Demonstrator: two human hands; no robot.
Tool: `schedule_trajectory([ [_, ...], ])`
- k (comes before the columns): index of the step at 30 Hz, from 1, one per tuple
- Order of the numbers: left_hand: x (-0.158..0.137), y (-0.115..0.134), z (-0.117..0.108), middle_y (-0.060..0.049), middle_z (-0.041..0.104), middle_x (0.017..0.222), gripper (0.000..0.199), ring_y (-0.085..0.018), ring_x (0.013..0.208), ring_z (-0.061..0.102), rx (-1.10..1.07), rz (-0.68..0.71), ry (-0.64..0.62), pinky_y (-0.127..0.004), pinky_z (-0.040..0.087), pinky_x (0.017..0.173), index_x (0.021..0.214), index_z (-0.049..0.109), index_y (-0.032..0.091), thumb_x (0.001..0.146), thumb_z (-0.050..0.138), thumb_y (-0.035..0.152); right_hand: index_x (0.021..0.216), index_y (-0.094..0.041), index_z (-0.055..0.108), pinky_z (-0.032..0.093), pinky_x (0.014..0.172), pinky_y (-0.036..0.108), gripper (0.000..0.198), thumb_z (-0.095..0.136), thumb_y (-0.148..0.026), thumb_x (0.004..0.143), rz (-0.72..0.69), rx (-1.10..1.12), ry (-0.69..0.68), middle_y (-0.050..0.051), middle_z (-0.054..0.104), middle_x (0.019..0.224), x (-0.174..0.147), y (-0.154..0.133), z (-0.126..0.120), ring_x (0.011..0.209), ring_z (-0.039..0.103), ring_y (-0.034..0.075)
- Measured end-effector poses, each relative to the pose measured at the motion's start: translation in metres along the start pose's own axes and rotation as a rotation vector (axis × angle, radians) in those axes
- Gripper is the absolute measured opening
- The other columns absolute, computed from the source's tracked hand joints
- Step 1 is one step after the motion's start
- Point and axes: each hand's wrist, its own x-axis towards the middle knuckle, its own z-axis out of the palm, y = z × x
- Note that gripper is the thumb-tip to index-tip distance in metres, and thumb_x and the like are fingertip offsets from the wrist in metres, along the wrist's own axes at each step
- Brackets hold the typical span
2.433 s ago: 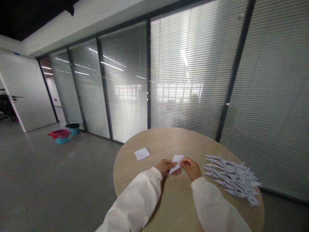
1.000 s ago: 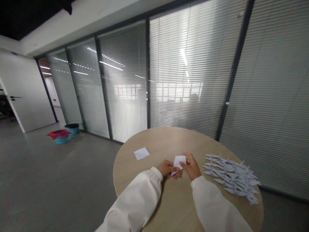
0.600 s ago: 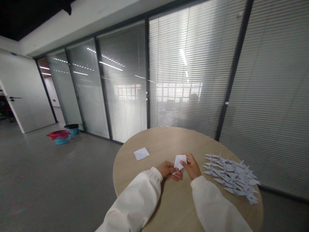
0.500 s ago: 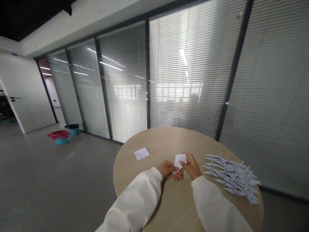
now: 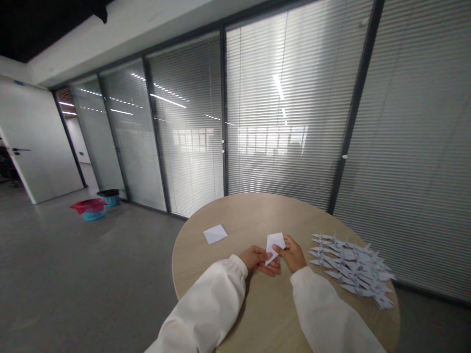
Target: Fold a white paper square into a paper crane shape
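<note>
A small piece of folded white paper (image 5: 274, 241) is held between both hands, just above the round table. My left hand (image 5: 259, 260) pinches its lower left part, with the fingers partly beneath it. My right hand (image 5: 292, 252) grips its right side, the thumb pressed on the front face. Left of the hands, a white paper square (image 5: 215, 234) with a diagonal crease lies flat on the table. To the right stands a tight group of several folded white paper cranes (image 5: 351, 267).
The round wooden table (image 5: 253, 208) has its far edge close to a glass partition with blinds (image 5: 272, 162). On the floor at the left are a blue bin with a red bag (image 5: 91, 210) and a blue bin with a black bag (image 5: 110, 197). A white door (image 5: 40, 147) stands further left.
The upper edge of the folded paper in my hands looks slightly wider and more angled. Both hands keep nearly the same place and grip. The whole view has shifted very slightly.
</note>
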Motion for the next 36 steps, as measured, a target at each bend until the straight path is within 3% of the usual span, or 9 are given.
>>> schedule_trajectory([
  [5, 0.003, -0.002, -0.001, -0.016, 0.065, 0.078, 0.050, -0.024, 0.073, 0.063, -0.009, 0.008, 0.018, -0.040, 0.046, 0.071, 0.083, 0.062, 0.003, 0.056, 0.068, 0.045, 0.085, -0.016, 0.058, 0.046, 0.058, 0.029, 0.039, 0.067, -0.042, 0.057, -0.018, -0.027, 0.027, 0.005, 0.066, 0.072, 0.001, 0.003, -0.001, 0.062, 0.060, 0.020],
  [10, 0.001, 0.003, 0.004, -0.011, 0.065, 0.070, 0.047, -0.020, 0.065, 0.062, 0.109, 0.064, 0.166, -0.035, 0.048, 0.065, 0.076, 0.060, 0.005, 0.046, 0.076, 0.038, 0.082, -0.016, 0.058, 0.045, 0.056, 0.030, 0.037, 0.065, -0.044, 0.058, -0.028, -0.080, 0.072, 0.005, 0.066, 0.071, 0.003, 0.004, -0.003, 0.061, 0.060, 0.020],
  [15, -0.001, 0.008, 0.007, -0.008, 0.064, 0.059, 0.046, -0.016, 0.054, 0.059, 0.189, 0.069, 0.235, -0.034, 0.048, 0.062, 0.068, 0.061, 0.005, 0.040, 0.077, 0.037, 0.081, -0.017, 0.059, 0.046, 0.056, 0.030, 0.042, 0.064, -0.050, 0.056, -0.025, -0.099, 0.142, 0.005, 0.067, 0.071, 0.004, 0.005, -0.004, 0.063, 0.060, 0.021],
  [27, -0.001, 0.005, 0.008, -0.010, 0.065, 0.065, 0.045, -0.017, 0.059, 0.061, 0.171, 0.068, 0.177, -0.035, 0.048, 0.066, 0.066, 0.061, 0.005, 0.045, 0.074, 0.043, 0.086, -0.016, 0.054, 0.047, 0.057, 0.030, 0.043, 0.063, -0.049, 0.060, -0.035, -0.024, 0.131, 0.007, 0.066, 0.077, 0.006, 0.008, -0.004, 0.067, 0.061, 0.021],
  [36, -0.002, 0.008, 0.010, -0.006, 0.064, 0.058, 0.042, -0.016, 0.056, 0.060, 0.242, 0.059, 0.254, -0.033, 0.048, 0.064, 0.066, 0.061, 0.007, 0.042, 0.075, 0.039, 0.084, -0.017, 0.054, 0.046, 0.058, 0.029, 0.035, 0.061, -0.045, 0.064, -0.049, -0.077, 0.136, 0.005, 0.066, 0.077, 0.005, 0.007, -0.005, 0.067, 0.060, 0.020],
])
